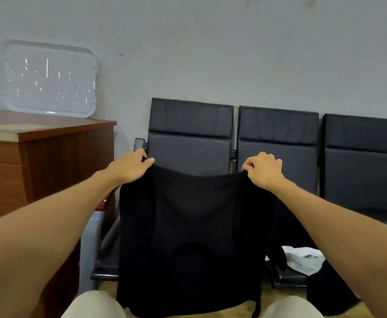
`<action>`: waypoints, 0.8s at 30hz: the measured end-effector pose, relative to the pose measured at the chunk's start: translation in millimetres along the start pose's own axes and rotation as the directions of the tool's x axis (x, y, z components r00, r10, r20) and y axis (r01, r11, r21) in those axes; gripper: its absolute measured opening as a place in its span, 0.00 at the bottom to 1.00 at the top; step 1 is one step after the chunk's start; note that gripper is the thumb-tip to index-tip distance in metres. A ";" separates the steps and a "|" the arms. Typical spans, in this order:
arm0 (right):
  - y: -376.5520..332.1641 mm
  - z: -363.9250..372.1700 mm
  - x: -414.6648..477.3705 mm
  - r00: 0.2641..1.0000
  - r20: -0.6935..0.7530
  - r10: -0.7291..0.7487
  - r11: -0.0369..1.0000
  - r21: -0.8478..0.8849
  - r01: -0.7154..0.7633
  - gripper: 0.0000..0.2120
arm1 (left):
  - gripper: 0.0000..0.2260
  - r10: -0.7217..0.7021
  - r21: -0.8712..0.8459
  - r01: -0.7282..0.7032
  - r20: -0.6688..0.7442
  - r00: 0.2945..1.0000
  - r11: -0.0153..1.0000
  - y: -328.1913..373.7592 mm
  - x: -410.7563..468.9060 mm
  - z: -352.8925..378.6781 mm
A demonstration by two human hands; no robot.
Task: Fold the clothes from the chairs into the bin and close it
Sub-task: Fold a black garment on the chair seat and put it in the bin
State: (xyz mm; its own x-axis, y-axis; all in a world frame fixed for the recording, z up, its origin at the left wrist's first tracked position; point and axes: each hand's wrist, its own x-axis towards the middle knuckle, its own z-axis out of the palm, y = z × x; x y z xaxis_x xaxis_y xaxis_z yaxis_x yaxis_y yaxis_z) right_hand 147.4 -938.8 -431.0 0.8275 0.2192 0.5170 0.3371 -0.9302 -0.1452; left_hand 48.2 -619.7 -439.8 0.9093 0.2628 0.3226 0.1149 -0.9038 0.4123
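Facing a pale wall and a row of black chairs (277,145), holding a black garment (187,226) up before the leftmost seat, left hand (130,167) and right hand (264,172) each pinching a top corner, probably to let it hang flat for folding. Looks plain, limp, slightly sheer. Beyond: white cloth (302,260) on the middle seat, clear lid (48,79) propped on the tabletop (50,127).

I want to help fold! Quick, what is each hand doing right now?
Left hand: fingers pinch one top corner of the black garment.
Right hand: fingers pinch its other top corner.
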 end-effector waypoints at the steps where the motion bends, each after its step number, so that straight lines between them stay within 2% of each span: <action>1: -0.1 11.0 3.6 1.000 -0.010 -0.001 1.000 0.001 0.001 0.13 | 0.14 0.014 0.008 -0.013 -0.025 1.000 1.000 -6.4 3.7 7.7; 6: -2.3 73.4 19.6 0.998 -0.064 0.000 1.000 -0.031 -0.002 0.12 | 0.07 0.030 0.049 -0.027 -0.060 0.998 0.998 -40.8 27.7 48.1; 10: 3.5 126.8 28.0 0.996 -0.079 0.049 0.999 -0.018 -0.051 0.12 | 0.03 -0.014 0.165 0.027 -0.078 0.997 0.986 -68.5 49.0 87.8; 13: 11.6 167.8 32.9 0.994 -0.061 0.096 0.995 0.022 -0.095 0.11 | 0.01 -0.038 0.263 0.047 -0.041 0.998 0.964 -85.8 61.7 122.7; 17: 25.1 218.1 39.4 0.992 0.025 0.122 0.992 0.027 -0.123 0.13 | 0.11 0.011 0.368 -0.050 0.107 0.994 0.928 -98.9 83.1 167.1; 21: 39.2 270.1 50.8 0.990 0.082 0.118 0.993 0.006 -0.118 0.12 | 0.08 0.008 0.345 -0.045 0.109 0.994 0.937 -114.1 112.6 207.8; 24: 47.3 307.9 64.7 0.996 0.083 0.040 0.999 -0.031 -0.038 0.08 | 0.06 0.012 0.368 -0.048 0.099 0.995 0.928 -128.8 137.6 236.1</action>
State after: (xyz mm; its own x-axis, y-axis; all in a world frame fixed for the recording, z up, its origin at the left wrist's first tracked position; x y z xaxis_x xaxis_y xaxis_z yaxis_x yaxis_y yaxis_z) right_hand 355.1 -878.0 -664.2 0.8747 0.2054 0.4390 0.2916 -0.9465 -0.1382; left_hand 252.9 -546.9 -649.7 0.9458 0.2170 0.2417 0.2103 -0.9762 0.0535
